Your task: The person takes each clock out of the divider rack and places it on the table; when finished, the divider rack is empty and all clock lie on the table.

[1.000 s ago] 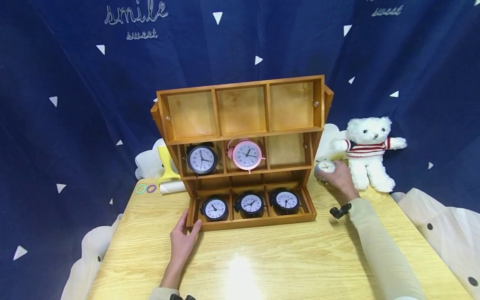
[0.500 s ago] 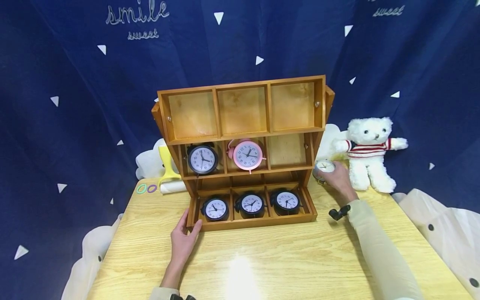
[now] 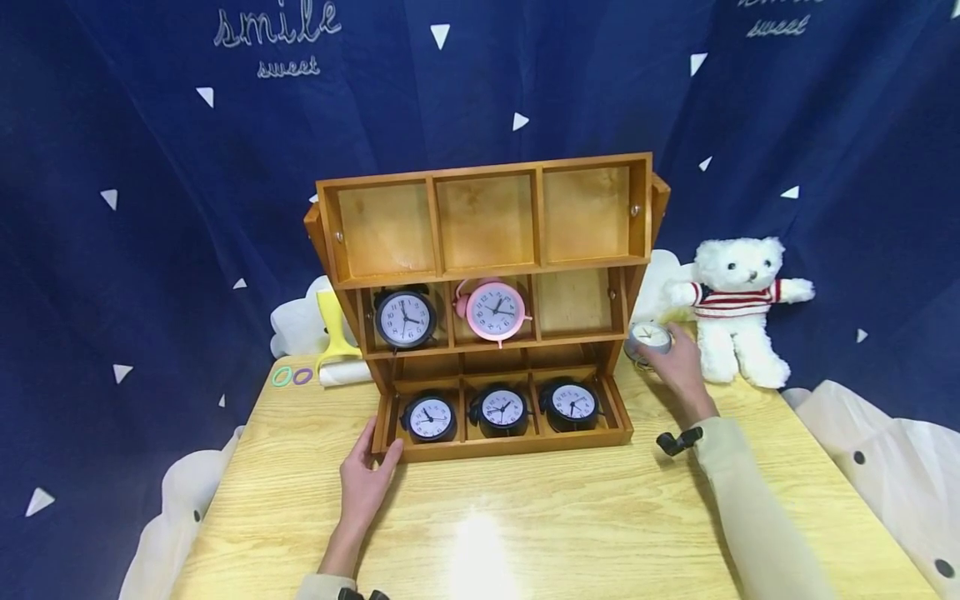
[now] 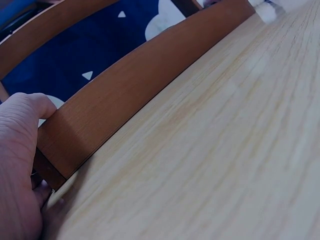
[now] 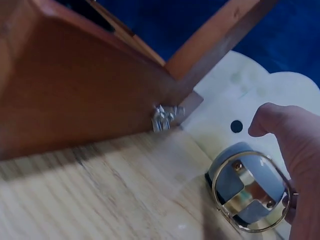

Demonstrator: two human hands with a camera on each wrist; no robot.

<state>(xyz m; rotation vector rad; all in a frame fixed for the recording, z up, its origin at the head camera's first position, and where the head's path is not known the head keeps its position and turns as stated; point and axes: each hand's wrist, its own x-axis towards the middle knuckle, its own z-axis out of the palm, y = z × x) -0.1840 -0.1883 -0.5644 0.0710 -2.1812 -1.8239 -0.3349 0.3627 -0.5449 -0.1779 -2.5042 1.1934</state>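
In the head view a tiered wooden shelf point(image 3: 495, 450) stands on the table. My left hand point(image 3: 363, 487) grips its lower left front corner; in the left wrist view the thumb point(image 4: 42, 106) lies over the front rail point(image 4: 125, 80). To the right of the shelf, a grey alarm clock point(image 3: 649, 337) with a gold ring handle point(image 5: 215, 187) is beside my right hand point(image 3: 678, 367). In the right wrist view the thumb point(image 5: 270, 120) is apart from the clock, while the other fingers are mostly hidden behind it.
Black alarm clocks point(image 3: 431, 418) fill the bottom row. Another black clock point(image 3: 405, 319) and a pink one point(image 3: 495, 310) sit in the middle row. A white teddy bear point(image 3: 738, 308) is at right; a yellow-handled lint roller point(image 3: 334, 333) and two rings point(image 3: 282, 377) lie at left.
The right hand has loosened around the grey clock and shifted slightly, with its fingers spreading from it. The left hand stays at the shelf corner.
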